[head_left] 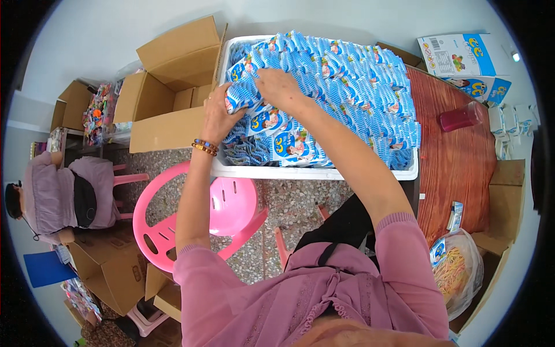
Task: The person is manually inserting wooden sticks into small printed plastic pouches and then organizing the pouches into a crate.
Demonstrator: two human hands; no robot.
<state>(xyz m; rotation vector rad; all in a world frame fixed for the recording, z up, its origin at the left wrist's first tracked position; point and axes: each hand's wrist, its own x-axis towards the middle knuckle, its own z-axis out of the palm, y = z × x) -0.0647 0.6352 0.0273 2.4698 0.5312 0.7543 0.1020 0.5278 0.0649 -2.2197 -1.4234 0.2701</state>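
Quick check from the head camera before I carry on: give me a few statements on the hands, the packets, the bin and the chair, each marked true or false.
1. Both hands are on the blue and white packets. True: the left hand clasps a bunch of packets, and the right hand rests on the same bunch.
2. The packets lie in a cardboard box. False: they fill a white bin; the open cardboard box stands to its left.
3. The pink plastic chair has someone sitting on it. False: its seat is bare.
4. The left wrist wears a beaded bracelet. True.
5. The white bin is nearly empty. False: packets are heaped above its rim.
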